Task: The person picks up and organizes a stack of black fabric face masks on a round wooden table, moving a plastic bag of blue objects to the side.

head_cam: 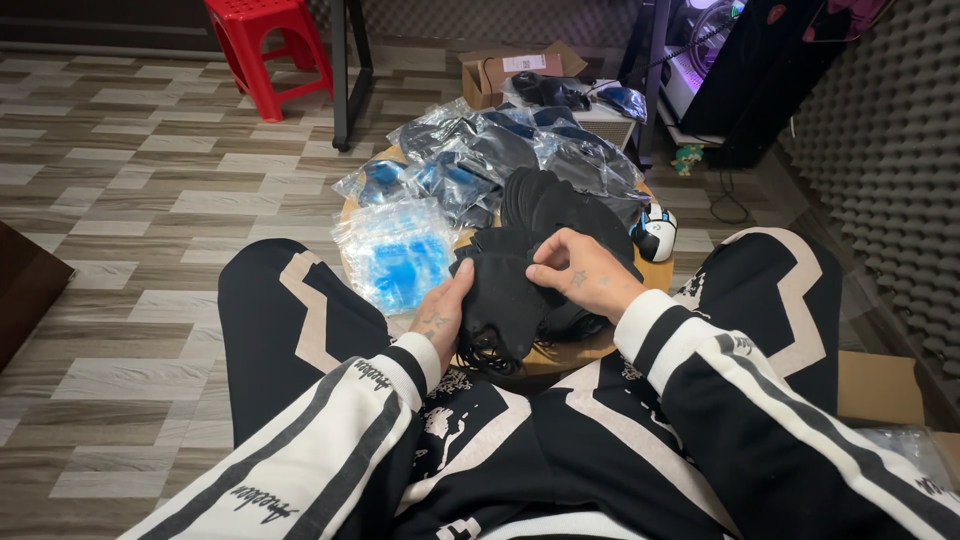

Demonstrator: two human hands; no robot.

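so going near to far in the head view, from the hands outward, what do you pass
left hand and right hand on the black masks → clear bag of blue items → pile of bagged black items → cardboard box

floor of grey-brown wood-pattern planks (120,190). red plastic stool (268,48) at top left. black metal desk leg (342,70) beside it. dark grey ridged acoustic foam wall (890,130) at right. open brown cardboard box (500,72) on floor. purple-lit computer case (700,40) top right.
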